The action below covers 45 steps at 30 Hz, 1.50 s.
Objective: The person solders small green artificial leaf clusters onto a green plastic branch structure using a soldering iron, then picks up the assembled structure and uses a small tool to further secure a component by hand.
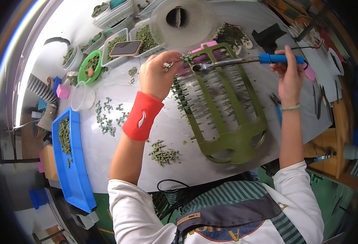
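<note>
My right hand (291, 75) is closed round the blue handle of a soldering iron (248, 60). The iron's long metal shaft points left, its spoon-like tip over the upper part of an olive-green frame (217, 144). Rows of small pegs or pieces stick out from the frame's bars, with darker green pieces (182, 95) packed along the left bar. Beside the tip, my left hand (156, 73), with a red wristband, pinches a small dark green piece (186, 59) at the frame's upper left corner. Part of it is hidden by the fingers. Behind lies a pink block (205, 48).
Loose green pieces lie in piles (162, 153) near the front and left (108, 116). A blue tray (75, 179) stands at left. A phone (125, 48) rests on tubs behind a green bowl (81, 75). A translucent duct hood (187, 24), glove (232, 36) and pliers (322, 97) are around.
</note>
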Each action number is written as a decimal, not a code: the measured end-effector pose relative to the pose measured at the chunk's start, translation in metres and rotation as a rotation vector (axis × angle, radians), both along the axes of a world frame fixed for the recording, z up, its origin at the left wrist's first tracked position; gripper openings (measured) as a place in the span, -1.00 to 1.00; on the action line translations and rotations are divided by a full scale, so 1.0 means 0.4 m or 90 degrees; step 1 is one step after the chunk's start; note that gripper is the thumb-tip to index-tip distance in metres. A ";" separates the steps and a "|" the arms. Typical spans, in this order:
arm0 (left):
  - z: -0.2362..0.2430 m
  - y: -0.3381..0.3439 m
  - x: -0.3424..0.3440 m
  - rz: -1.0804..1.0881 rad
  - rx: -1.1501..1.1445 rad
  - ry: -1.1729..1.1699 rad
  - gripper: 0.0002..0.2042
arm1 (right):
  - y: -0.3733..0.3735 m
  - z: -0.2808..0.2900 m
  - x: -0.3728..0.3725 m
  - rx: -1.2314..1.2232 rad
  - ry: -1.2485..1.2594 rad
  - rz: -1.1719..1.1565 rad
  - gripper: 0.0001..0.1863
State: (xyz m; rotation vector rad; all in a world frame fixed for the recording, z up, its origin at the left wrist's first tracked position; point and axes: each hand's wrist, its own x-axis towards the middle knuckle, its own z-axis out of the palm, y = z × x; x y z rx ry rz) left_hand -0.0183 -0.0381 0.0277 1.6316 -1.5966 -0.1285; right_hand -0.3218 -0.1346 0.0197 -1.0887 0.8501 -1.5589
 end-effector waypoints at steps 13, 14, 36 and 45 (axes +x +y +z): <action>-0.046 -0.076 -0.030 0.018 -0.062 -0.241 -0.87 | -0.032 -0.041 0.045 0.006 -0.042 0.043 -0.67; -0.044 -0.076 -0.029 0.017 -0.061 -0.242 -0.87 | -0.033 -0.041 0.046 0.007 -0.042 0.042 -0.67; -0.034 -0.065 -0.018 0.018 -0.055 -0.304 -0.89 | -0.025 -0.024 0.049 -0.011 -0.013 0.016 -0.65; -0.022 0.011 0.168 0.065 -0.035 0.101 -0.87 | 0.005 0.023 -0.016 0.024 0.025 0.018 -0.71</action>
